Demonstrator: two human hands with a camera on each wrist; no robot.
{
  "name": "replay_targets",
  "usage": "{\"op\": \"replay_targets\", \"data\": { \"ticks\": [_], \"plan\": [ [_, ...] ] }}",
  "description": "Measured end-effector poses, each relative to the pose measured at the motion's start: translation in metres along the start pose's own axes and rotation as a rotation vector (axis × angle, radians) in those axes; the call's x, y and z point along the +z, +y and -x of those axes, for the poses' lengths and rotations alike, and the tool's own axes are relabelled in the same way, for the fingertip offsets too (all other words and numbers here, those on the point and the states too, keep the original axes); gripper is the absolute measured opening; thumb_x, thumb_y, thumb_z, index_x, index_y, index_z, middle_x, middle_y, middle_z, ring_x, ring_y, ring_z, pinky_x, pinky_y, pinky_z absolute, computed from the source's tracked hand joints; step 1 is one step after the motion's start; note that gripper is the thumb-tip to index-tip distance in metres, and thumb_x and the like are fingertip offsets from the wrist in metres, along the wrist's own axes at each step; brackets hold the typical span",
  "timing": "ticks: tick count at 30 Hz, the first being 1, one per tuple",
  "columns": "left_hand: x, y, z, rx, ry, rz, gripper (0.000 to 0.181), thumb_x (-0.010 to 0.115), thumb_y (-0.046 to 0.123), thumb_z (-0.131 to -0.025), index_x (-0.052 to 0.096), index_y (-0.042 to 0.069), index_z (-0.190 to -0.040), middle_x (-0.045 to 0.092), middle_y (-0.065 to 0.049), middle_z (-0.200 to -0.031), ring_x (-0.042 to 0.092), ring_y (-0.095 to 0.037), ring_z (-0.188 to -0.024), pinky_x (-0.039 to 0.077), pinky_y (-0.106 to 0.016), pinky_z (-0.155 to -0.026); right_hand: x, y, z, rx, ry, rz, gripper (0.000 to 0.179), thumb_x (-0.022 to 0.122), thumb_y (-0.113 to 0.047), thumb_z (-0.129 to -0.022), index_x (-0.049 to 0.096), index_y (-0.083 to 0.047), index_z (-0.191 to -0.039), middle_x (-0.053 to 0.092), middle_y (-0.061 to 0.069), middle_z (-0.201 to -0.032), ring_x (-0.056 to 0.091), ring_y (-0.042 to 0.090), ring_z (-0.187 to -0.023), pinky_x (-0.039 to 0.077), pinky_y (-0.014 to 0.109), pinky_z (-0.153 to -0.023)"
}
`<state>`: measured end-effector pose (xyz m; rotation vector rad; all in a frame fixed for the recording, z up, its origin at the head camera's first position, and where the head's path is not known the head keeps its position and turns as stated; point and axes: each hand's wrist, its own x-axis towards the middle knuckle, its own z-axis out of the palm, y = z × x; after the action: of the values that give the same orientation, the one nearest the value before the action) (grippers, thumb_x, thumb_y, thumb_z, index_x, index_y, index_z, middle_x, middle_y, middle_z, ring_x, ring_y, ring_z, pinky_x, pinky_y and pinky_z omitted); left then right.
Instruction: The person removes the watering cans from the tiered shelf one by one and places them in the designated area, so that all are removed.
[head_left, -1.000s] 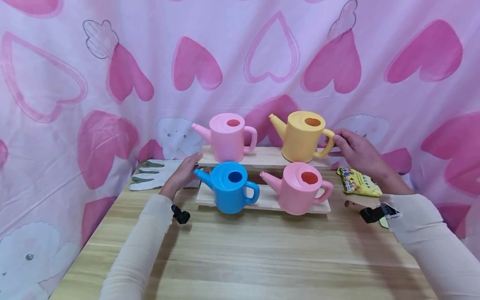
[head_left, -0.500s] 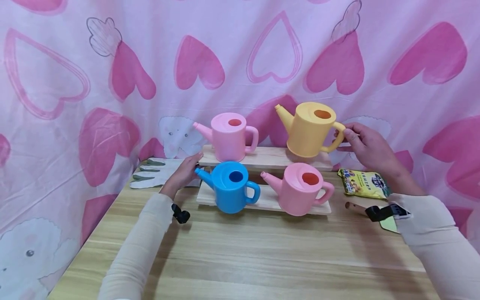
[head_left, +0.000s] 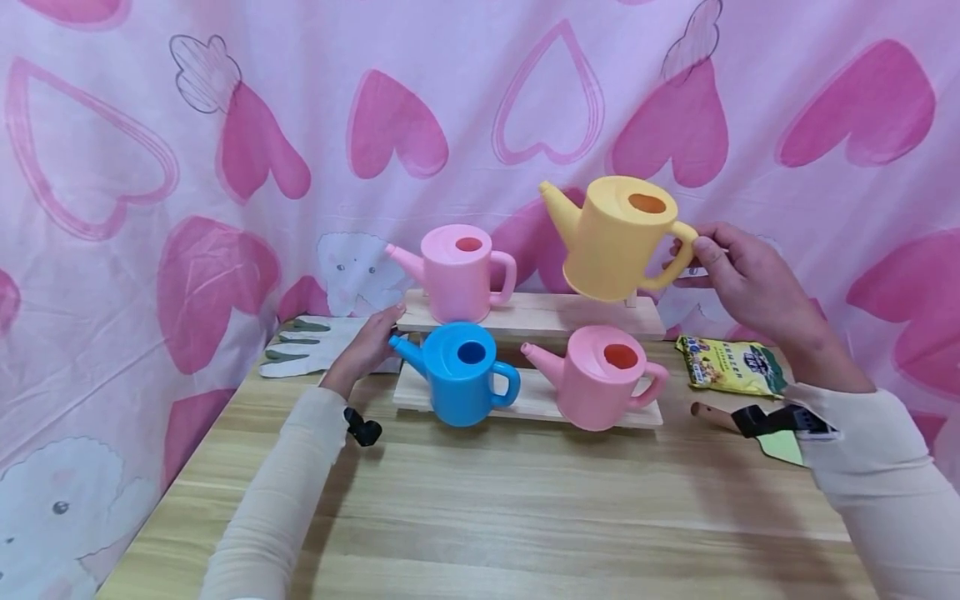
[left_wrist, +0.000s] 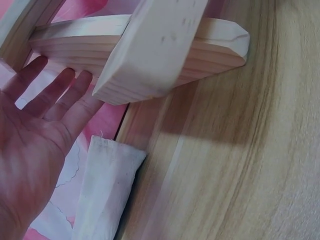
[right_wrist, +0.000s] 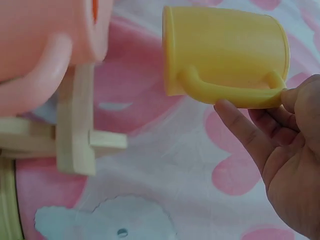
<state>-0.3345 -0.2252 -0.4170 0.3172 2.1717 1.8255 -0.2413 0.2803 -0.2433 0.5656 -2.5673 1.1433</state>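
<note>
My right hand (head_left: 753, 279) pinches the handle of a yellow watering can (head_left: 626, 242) between thumb and fingers. The can hangs tilted above the right end of a two-step wooden stand (head_left: 540, 315). In the right wrist view, the yellow watering can (right_wrist: 225, 50) shows its handle by my fingertips. At the stand's left end is my left hand (head_left: 367, 346); the left wrist view shows its fingers extended against the wooden frame (left_wrist: 145, 55). A light pink watering can (head_left: 456, 275) stands on the upper step. Below stand a blue watering can (head_left: 459, 379) and another pink watering can (head_left: 596, 383).
A white glove (head_left: 307, 346) lies left of the stand. To the right are a yellow packet (head_left: 731, 367), a wooden handle (head_left: 711, 415) and a light green flat piece (head_left: 782, 448), partly hidden by the wrist camera. A heart-patterned curtain (head_left: 465, 108) hangs behind the table (head_left: 480, 517).
The yellow watering can has risen off the upper step in my right hand, moving up and somewhat right, and now tilts. My left hand has stayed at the stand's left end.
</note>
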Motion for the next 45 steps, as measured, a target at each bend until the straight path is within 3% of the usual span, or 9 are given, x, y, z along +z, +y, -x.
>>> {"op": "replay_targets", "data": {
  "ticks": [11, 21, 27, 30, 33, 36, 39, 41, 45],
  "plan": [
    [0.000, 0.004, 0.001, -0.020, 0.009, 0.015, 0.081, 0.032, 0.064, -0.106, 0.019, 0.009, -0.165, 0.028, -0.021, -0.163, 0.034, -0.043, -0.144, 0.040, -0.060, -0.109, 0.018, -0.039, 0.016, -0.104, -0.034, -0.090, 0.027, 0.047, -0.012, -0.110, 0.057, 0.001, -0.132, 0.065, 0.014, -0.114, 0.069, 0.006, -0.100, 0.058, 0.021, -0.076],
    [0.000, 0.001, 0.002, -0.004, 0.004, 0.015, 0.080, 0.033, 0.062, -0.107, 0.021, 0.009, -0.165, 0.030, -0.022, -0.162, 0.035, -0.045, -0.143, 0.040, -0.061, -0.108, 0.049, -0.080, 0.037, -0.157, -0.167, -0.200, 0.024, 0.048, -0.010, -0.110, 0.057, 0.003, -0.129, 0.064, 0.013, -0.110, 0.070, 0.020, -0.100, 0.060, 0.032, -0.079],
    [0.001, 0.001, 0.001, 0.002, -0.009, 0.008, 0.080, 0.032, 0.063, -0.107, 0.020, 0.009, -0.165, 0.030, -0.022, -0.161, 0.036, -0.044, -0.142, 0.042, -0.060, -0.107, 0.067, -0.094, 0.048, -0.167, -0.230, -0.237, 0.020, 0.053, -0.006, -0.108, 0.059, -0.003, -0.127, 0.065, 0.006, -0.110, 0.071, 0.018, -0.099, 0.061, 0.034, -0.078],
    [0.001, 0.000, 0.001, 0.012, 0.006, 0.012, 0.075, 0.032, 0.060, -0.108, 0.029, 0.006, -0.161, 0.041, -0.021, -0.150, 0.046, -0.039, -0.133, 0.047, -0.054, -0.104, 0.077, -0.099, 0.053, -0.172, -0.268, -0.277, 0.019, 0.054, -0.005, -0.107, 0.060, -0.003, -0.125, 0.065, 0.004, -0.111, 0.072, 0.016, -0.099, 0.061, 0.035, -0.079],
    [0.002, 0.000, 0.000, 0.020, 0.051, 0.040, 0.065, 0.034, 0.051, -0.111, 0.040, 0.000, -0.151, 0.058, -0.013, -0.118, 0.059, -0.025, -0.107, 0.056, -0.041, -0.093, 0.090, -0.103, 0.058, -0.154, -0.318, -0.360, 0.017, 0.052, -0.004, -0.108, 0.060, -0.001, -0.123, 0.065, 0.007, -0.114, 0.072, 0.019, -0.099, 0.061, 0.038, -0.080],
    [0.004, 0.001, 0.000, 0.032, 0.091, 0.064, 0.062, 0.036, 0.044, -0.112, 0.043, -0.008, -0.144, 0.057, 0.001, -0.096, 0.057, -0.008, -0.087, 0.054, -0.025, -0.082, 0.105, -0.104, 0.067, -0.147, -0.348, -0.393, 0.018, 0.052, -0.005, -0.108, 0.060, -0.001, -0.124, 0.064, 0.010, -0.123, 0.070, 0.021, -0.107, 0.061, 0.038, -0.081],
    [0.005, 0.003, 0.000, 0.045, 0.084, 0.072, 0.065, 0.036, 0.046, -0.111, 0.040, -0.005, -0.151, 0.056, 0.002, -0.099, 0.052, -0.005, -0.079, 0.050, -0.021, -0.075, 0.121, -0.104, 0.075, -0.140, -0.380, -0.440, 0.020, 0.053, -0.005, -0.108, 0.061, -0.004, -0.126, 0.061, 0.011, -0.133, 0.055, 0.022, -0.133, 0.060, 0.036, -0.084],
    [0.006, 0.004, 0.001, 0.053, 0.058, 0.075, 0.067, 0.035, 0.050, -0.111, 0.037, -0.003, -0.153, 0.053, -0.006, -0.106, 0.051, -0.010, -0.081, 0.052, -0.022, -0.073, 0.132, -0.104, 0.080, -0.131, -0.399, -0.462, 0.020, 0.054, -0.006, -0.107, 0.061, -0.007, -0.126, 0.061, 0.008, -0.134, 0.054, 0.021, -0.133, 0.059, 0.035, -0.085],
    [0.004, 0.002, 0.004, 0.076, 0.013, 0.063, 0.072, 0.032, 0.053, -0.111, 0.029, 0.001, -0.159, 0.047, -0.022, -0.131, 0.055, -0.027, -0.105, 0.058, -0.029, -0.084, 0.156, -0.098, 0.091, -0.147, -0.421, -0.471, 0.018, 0.056, -0.007, -0.107, 0.060, -0.010, -0.125, 0.063, 0.003, -0.120, 0.068, 0.020, -0.109, 0.060, 0.035, -0.084]
  ]
}}
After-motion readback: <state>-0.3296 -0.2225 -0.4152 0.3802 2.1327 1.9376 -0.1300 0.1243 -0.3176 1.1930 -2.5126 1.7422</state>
